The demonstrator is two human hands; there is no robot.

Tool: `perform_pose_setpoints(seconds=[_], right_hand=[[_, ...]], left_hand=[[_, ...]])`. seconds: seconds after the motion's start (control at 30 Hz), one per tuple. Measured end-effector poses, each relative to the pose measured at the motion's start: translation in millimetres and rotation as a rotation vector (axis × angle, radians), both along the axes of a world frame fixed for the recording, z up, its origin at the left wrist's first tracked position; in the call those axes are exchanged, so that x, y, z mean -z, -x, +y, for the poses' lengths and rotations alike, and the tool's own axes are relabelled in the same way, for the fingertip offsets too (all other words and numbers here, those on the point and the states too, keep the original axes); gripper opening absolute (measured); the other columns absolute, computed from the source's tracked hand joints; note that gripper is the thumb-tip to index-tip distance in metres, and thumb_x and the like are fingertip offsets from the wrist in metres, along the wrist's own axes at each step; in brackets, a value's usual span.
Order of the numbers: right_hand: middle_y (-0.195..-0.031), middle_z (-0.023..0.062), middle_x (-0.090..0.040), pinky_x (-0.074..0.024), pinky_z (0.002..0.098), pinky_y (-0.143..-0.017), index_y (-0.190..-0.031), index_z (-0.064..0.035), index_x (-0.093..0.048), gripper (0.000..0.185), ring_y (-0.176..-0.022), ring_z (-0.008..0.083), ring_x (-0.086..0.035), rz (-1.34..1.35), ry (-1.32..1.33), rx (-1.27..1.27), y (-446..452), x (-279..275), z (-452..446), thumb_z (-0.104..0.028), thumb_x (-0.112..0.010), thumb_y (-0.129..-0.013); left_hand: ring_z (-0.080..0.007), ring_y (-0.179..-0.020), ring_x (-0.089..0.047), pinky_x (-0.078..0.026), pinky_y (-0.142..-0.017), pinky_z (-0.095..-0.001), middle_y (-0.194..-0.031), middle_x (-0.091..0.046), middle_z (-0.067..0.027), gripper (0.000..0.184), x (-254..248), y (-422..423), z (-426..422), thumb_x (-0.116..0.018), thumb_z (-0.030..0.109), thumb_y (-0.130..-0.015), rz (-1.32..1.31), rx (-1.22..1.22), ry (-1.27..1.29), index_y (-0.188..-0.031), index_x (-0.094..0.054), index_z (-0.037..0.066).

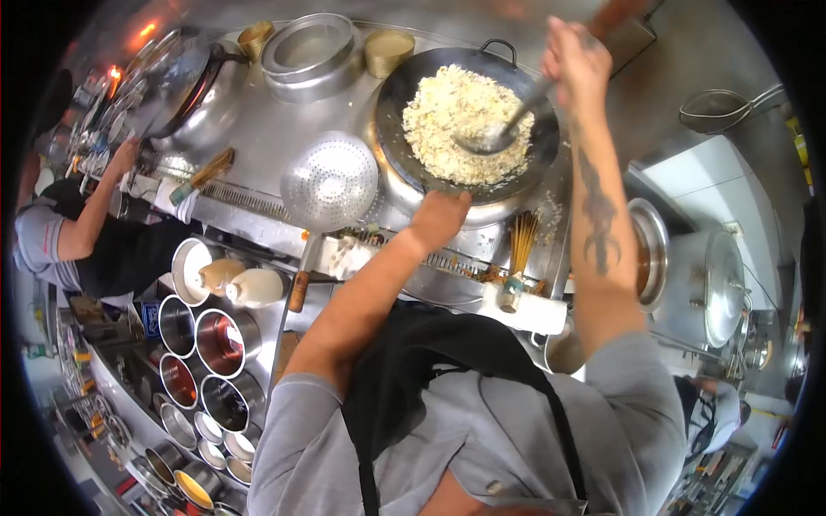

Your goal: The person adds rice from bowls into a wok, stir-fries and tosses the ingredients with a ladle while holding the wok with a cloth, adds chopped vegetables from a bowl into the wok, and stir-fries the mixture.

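Note:
Fried rice [456, 112] fills the middle of a dark wok [396, 95] on the stove. At the wok's near rim, my left hand [440, 219] is closed; the handle or cloth under its fingers is mostly hidden. My right hand [575, 60] is wrapped round the shaft of a ladle [490, 139], below its wooden handle end. The ladle's bowl, slightly blurred, rests in or just over the rice on the right side. A looped handle stands up from the wok's far rim.
Left of the wok lies a perforated strainer [330, 182] with a wooden handle. A bamboo brush [521, 245] stands by the near edge. Steel pots of sauce [227, 340] and squeeze bottles [256, 288] sit at lower left. A co-worker [64, 232] works at far left.

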State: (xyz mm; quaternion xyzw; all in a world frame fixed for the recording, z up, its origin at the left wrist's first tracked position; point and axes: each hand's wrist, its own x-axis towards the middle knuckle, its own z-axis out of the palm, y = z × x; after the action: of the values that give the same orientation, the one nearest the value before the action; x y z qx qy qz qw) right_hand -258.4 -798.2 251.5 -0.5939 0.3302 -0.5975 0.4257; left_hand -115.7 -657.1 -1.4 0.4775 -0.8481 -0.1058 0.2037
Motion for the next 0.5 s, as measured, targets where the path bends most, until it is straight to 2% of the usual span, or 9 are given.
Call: perform_pose_setpoints(seconds=[0.07, 0.13, 0.2, 0.23, 0.27, 0.3, 0.4, 0.43, 0.5], right_hand=[[-0.055, -0.0004, -0.049, -0.0349, 0.0256, -0.043, -0.067, -0.0069, -0.052, 0.023, -0.044, 0.0082, -0.044, -0.019, -0.069, 0.308, -8.2, 54.4, 16.6, -0.017, -0.061, -0.086], [-0.061, -0.0002, -0.051, -0.037, 0.0241, -0.047, -0.069, -0.0067, -0.051, 0.022, -0.05, 0.0071, -0.047, -0.006, -0.017, 0.16, 0.4, 146.9, 14.2, -0.014, -0.056, -0.089], [-0.07, -0.0008, -0.054, -0.0406, 0.0225, -0.055, -0.074, -0.0066, -0.052, 0.019, -0.061, 0.0069, -0.051, 0.215, 0.001, 0.054, 16.0, 172.1, 44.9, -0.013, -0.054, -0.091], [-0.082, 0.0033, -0.058, -0.0435, 0.0246, -0.066, -0.081, -0.0046, -0.056, 0.015, -0.075, 0.0117, -0.055, 0.317, 0.042, 0.005, 32.3, 186.5, 56.9, -0.015, -0.054, -0.092], [-0.085, 0.0076, -0.059, -0.0435, 0.0288, -0.077, -0.088, -0.0006, -0.057, 0.008, -0.083, 0.0172, -0.055, 0.609, 0.31, 0.156, 42.2, 185.5, 80.3, -0.007, -0.054, -0.09], [-0.091, 0.0108, -0.058, -0.0428, 0.0327, -0.079, -0.089, 0.0004, -0.059, 0.01, -0.086, 0.0212, -0.055, 0.644, 0.34, 0.282, 46.3, 199.7, 92.6, -0.009, -0.058, -0.089], [-0.088, 0.0153, -0.06, -0.047, 0.0384, -0.073, -0.091, 0.0022, -0.06, 0.02, -0.078, 0.0253, -0.058, 0.799, 0.478, 0.154, 78.5, 244.4, 118.1, -0.016, -0.066, -0.084], [-0.083, 0.0156, -0.061, -0.048, 0.0397, -0.071, -0.094, 0.0023, -0.061, 0.023, -0.075, 0.0272, -0.059, 0.75, 0.484, 0.041, 65.9, 224.6, 150.6, -0.017, -0.066, -0.084], [-0.084, 0.017, -0.064, -0.0492, 0.0343, -0.069, -0.104, -0.0007, -0.061, 0.027, -0.077, 0.0266, -0.063, 0.742, 0.537, 0.047, 81.4, 266.6, 158.8, -0.016, -0.067, -0.082]], left_hand=[[-0.0347, -0.08, -0.06, -0.044, -0.072, -0.0448, -0.082, -0.061, -0.0163, 0.017, -3.3, -1.7, -0.9, -0.054, 0.01, -0.08, 0.123, -0.02, -0.006, -0.094, -0.053, 0.001], [-0.0365, -0.088, -0.058, -0.044, -0.076, -0.0448, -0.091, -0.059, -0.0186, 0.02, -11.9, -3.1, 5.3, -0.056, 0.009, -0.079, 0.266, -0.053, -0.016, -0.098, -0.054, 0.0], [-0.0378, -0.092, -0.055, -0.045, -0.081, -0.0446, -0.098, -0.057, -0.0197, 0.027, -13.4, -3.0, 23.1, -0.058, 0.008, -0.079, 0.496, -0.087, 0.091, -0.106, -0.056, 0.002], [-0.0377, -0.091, -0.055, -0.045, -0.081, -0.0444, -0.097, -0.057, -0.0197, 0.028, -27.1, -3.3, 41.3, -0.058, 0.009, -0.08, 0.568, -0.111, 0.118, -0.107, -0.056, 0.002], [-0.0377, -0.09, -0.056, -0.045, -0.081, -0.0443, -0.096, -0.057, -0.0197, 0.029, -38.9, -9.7, 61.9, -0.058, 0.01, -0.081, 0.629, -0.169, 0.162, -0.109, -0.055, 0.003], [-0.0361, -0.089, -0.057, -0.046, -0.079, -0.0435, -0.094, -0.058, -0.0188, 0.026, -46.9, -16.9, 88.4, -0.058, 0.011, -0.083, 0.685, -0.198, 0.111, -0.107, -0.055, 0.002], [-0.0312, -0.084, -0.06, -0.048, -0.074, -0.04, -0.088, -0.059, -0.0163, 0.023, -37.7, -56.0, 188.2, -0.058, 0.014, -0.085, 0.777, -0.413, -0.095, -0.104, -0.056, 0.002], [-0.0305, -0.082, -0.06, -0.048, -0.073, -0.0393, -0.086, -0.059, -0.0155, 0.022, -35.6, -70.0, 227.7, -0.057, 0.014, -0.085, 0.775, -0.566, -0.093, -0.103, -0.056, 0.002], [-0.031, -0.078, -0.06, -0.048, -0.071, -0.0386, -0.084, -0.06, -0.0147, 0.021, -27.7, -84.3, 310.6, -0.056, 0.013, -0.085, 0.818, -0.87, -0.049, -0.103, -0.056, 0.002]])
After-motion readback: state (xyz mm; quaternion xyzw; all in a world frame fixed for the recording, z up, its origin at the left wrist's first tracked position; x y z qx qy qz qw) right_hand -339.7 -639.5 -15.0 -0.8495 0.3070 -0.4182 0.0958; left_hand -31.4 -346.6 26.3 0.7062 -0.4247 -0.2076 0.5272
